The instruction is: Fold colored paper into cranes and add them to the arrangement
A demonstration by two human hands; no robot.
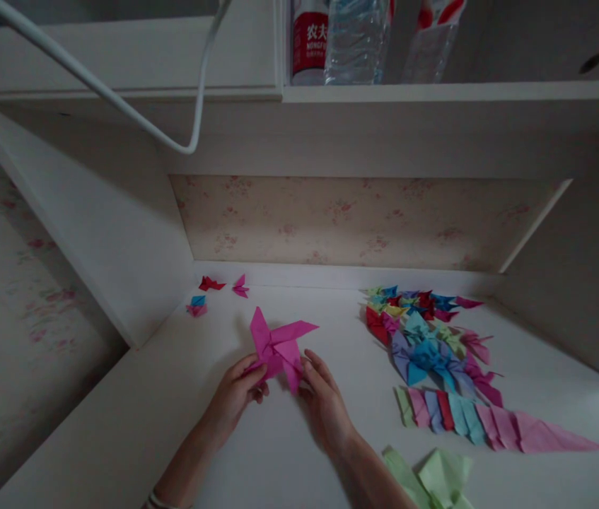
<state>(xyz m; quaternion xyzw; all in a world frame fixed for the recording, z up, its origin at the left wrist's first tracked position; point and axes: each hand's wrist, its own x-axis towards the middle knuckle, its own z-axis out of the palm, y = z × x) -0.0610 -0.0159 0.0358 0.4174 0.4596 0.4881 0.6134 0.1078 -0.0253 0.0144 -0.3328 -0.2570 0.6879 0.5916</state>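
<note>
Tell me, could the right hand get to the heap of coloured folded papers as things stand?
Probably yes. The heap lies just right of the right hand with only bare desk between, though that hand now pinches the pink paper figure.

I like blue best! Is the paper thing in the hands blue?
No, the folded paper held by the left hand and the right hand is pink; blue pieces lie only in the pile beside it.

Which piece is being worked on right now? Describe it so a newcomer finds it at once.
On the white desk, look front and centre between the left hand and right hand. There is a magenta folded paper figure with pointed wings, much bigger than the tiny pieces behind it and apart from the multicoloured heap to its right.
</note>
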